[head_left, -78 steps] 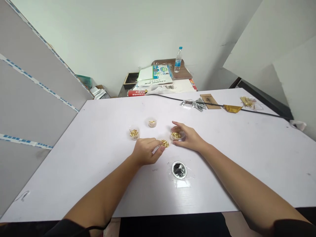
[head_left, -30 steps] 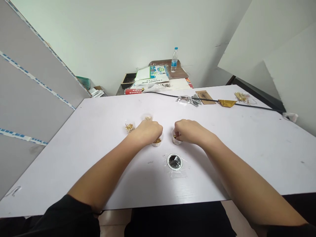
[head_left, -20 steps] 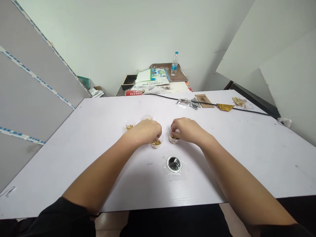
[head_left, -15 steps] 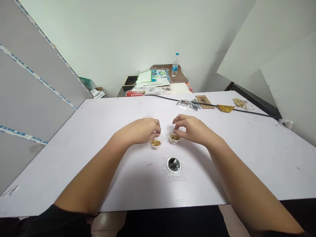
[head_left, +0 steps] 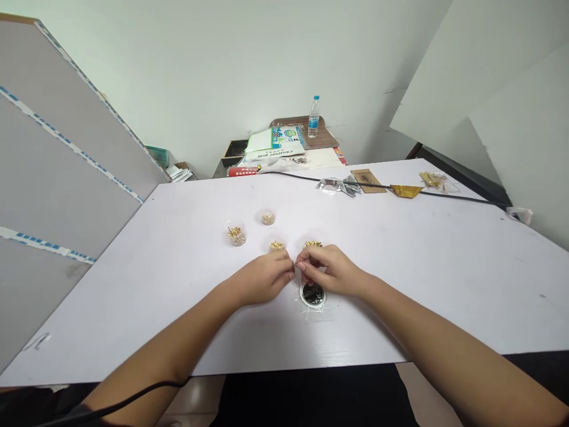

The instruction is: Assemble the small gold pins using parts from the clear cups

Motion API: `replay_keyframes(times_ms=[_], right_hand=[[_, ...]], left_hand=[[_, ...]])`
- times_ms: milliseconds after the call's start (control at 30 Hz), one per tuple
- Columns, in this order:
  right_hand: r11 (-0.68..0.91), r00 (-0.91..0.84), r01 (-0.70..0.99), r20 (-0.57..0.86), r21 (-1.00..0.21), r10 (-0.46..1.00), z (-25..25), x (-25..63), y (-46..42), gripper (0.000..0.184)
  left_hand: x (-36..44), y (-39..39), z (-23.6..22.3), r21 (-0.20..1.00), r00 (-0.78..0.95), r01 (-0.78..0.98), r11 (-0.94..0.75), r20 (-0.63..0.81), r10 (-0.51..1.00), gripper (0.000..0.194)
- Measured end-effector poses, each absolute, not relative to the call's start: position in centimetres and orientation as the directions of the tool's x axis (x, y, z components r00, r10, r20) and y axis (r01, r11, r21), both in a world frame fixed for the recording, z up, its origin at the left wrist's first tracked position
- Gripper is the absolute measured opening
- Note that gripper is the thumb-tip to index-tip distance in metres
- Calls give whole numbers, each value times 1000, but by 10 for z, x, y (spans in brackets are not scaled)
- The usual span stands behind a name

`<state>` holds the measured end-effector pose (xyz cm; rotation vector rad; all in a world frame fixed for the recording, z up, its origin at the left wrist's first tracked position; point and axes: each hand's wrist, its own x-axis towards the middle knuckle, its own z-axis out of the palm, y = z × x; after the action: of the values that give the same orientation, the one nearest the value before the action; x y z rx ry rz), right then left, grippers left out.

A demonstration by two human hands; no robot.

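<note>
My left hand (head_left: 269,276) and my right hand (head_left: 328,268) meet fingertip to fingertip above the white table (head_left: 178,308). Both are closed in a pinch, and whatever lies between the fingers is too small to make out. Just beyond my left hand stands a small clear cup of gold-coloured metal pieces (head_left: 276,245). A second cup of gold-coloured pieces (head_left: 313,244) is partly hidden behind my right hand. Below the right fingers lies a round dark disc with a white rim (head_left: 313,295), on clear plastic film.
Farther left stand a cup of longer gold pieces (head_left: 235,235) and a small cup of pale pieces (head_left: 267,218). A black cable (head_left: 302,177) crosses the back, near a brown packet (head_left: 368,180) and gold foil (head_left: 406,191). A water bottle (head_left: 313,118) stands behind the table.
Both hands have come away from the two cups, moved nearer to me and drawn together, fingers now pinched. Two cups at the left, hidden before by my left hand, now show.
</note>
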<state>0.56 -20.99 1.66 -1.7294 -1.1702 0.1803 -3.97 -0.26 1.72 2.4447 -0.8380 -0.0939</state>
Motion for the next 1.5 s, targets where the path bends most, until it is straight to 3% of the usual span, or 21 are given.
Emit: replay_keyframes(times_ms=[200, 333, 533, 767, 967, 1167, 1267, 1400, 1500], right_hand=[[-106, 569, 598, 327, -794, 755, -1, 11, -205, 13], [-155, 580, 675, 388, -722, 716, -5, 15, -205, 14], [-160, 563, 744, 480, -648, 673, -9, 16, -203, 12], [-170, 560, 726, 429, -667, 709, -10, 12, -202, 9], [-200, 584, 721, 426, -663, 691, -8, 12, -203, 11], [-161, 568, 697, 401, -698, 719, -6, 7, -202, 9], [-146, 558, 728, 455, -670, 694, -5, 7, -202, 7], [-163, 554, 766, 510, -622, 658, -4, 10, -203, 7], [-166, 541, 781, 519, -602, 662, -5, 11, -204, 6]], left_hand=[[-29, 2, -1, 737, 917, -388, -554, 249, -312, 26], [-30, 4, -8, 842, 920, -365, -398, 260, -294, 21], [-29, 4, -11, 857, 938, -329, -397, 247, -245, 11], [-31, 1, -14, 815, 910, -405, -415, 314, -270, 8], [-32, 1, -11, 860, 929, -365, -356, 311, -201, 13], [-32, -1, -9, 976, 959, -208, -70, 189, -211, 21], [-33, -1, -9, 989, 964, -141, 45, 147, -223, 22], [-35, 1, -8, 996, 975, -57, 73, 71, -211, 18], [-36, 1, -7, 999, 976, -45, -3, 43, -212, 12]])
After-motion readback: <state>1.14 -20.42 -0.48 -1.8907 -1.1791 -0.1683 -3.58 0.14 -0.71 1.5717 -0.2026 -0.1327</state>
